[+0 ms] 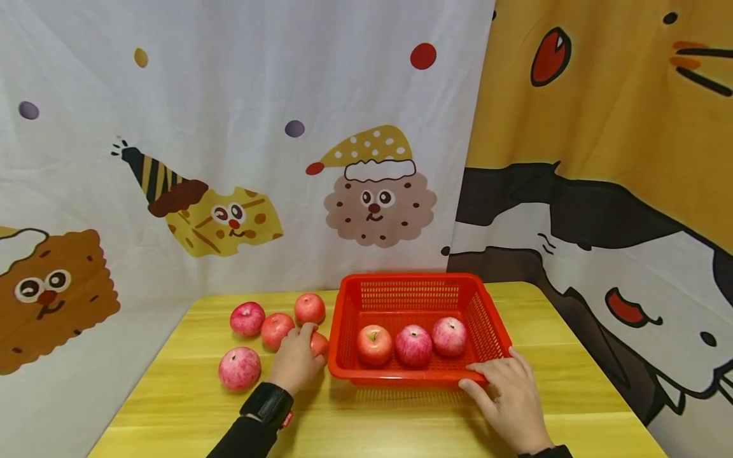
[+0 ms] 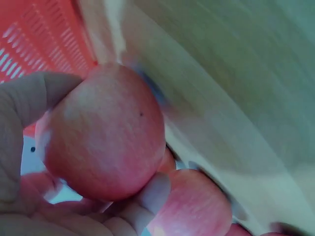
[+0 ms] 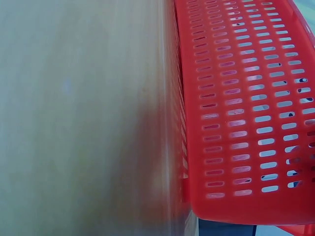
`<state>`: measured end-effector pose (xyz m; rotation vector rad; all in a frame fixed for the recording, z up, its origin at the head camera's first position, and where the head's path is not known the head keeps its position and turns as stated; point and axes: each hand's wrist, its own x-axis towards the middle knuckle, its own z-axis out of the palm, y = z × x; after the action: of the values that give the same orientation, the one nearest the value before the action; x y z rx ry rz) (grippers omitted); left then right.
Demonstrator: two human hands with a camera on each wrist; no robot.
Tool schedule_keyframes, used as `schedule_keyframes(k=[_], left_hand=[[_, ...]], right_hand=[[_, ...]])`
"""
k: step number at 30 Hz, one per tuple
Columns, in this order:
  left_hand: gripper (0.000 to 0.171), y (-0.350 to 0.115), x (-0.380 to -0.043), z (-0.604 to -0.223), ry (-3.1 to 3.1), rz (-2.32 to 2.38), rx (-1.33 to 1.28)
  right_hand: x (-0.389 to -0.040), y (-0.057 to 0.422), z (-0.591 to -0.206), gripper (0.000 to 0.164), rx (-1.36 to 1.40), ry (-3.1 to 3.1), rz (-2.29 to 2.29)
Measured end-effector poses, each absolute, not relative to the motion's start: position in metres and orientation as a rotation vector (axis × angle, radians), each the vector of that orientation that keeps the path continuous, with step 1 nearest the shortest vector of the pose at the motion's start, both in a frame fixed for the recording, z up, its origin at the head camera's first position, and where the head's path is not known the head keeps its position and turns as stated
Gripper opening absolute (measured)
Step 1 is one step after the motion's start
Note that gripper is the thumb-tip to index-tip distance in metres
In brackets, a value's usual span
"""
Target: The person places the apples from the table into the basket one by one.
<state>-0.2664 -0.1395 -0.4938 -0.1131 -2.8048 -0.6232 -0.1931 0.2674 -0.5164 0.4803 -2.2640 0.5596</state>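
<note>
My left hand [image 1: 296,361] holds a red apple [image 2: 106,132] just outside the left wall of the red plastic basket [image 1: 395,380]. In the left wrist view, its thumb and fingers curl round the apple's sides. My right hand [image 1: 512,395] grips the basket's front right corner, thumb on the outer front and fingers over the rim. It does not show in the right wrist view, where the slotted basket wall [image 3: 226,123] fills the right side. Inside the basket sit an orange-red apple [image 1: 375,345], a pinker apple [image 1: 413,346] and another pink apple [image 1: 449,337], in a row.
Left of the basket, more apples lie on the yellow wooden table [image 1: 189,388]: a dark pink apple [image 1: 247,319], a red apple [image 1: 277,331], a rear apple [image 1: 310,308] and a speckled pink apple [image 1: 239,369]. A cartoon-print curtain [image 1: 229,95] hangs behind the table.
</note>
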Motion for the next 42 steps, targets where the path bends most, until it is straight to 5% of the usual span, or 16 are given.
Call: schedule_keyframes(k=[11,24,33,42], left_hand=[[0.061,-0.124,-0.255,-0.435,-2.380,-1.060,-0.201],[0.057,-0.081,-0.253,-0.461,-2.701,-0.749,-0.648],[0.029,-0.071,-0.249,-0.462,-2.724,-0.553,-0.668],[0.028,-0.069,-0.248,-0.466,-2.741,-0.509,-0.648]], right_hand=[[-0.192,0.267,-0.513,0.030,0.487,-2.250,0.572],[-0.193,0.264,-0.515,0.031,0.494,-2.264,0.569],[-0.194,0.265,-0.512,0.031,0.486,-2.274,0.571],[-0.193,0.266,-0.515,0.031,0.467,-2.286,0.587]])
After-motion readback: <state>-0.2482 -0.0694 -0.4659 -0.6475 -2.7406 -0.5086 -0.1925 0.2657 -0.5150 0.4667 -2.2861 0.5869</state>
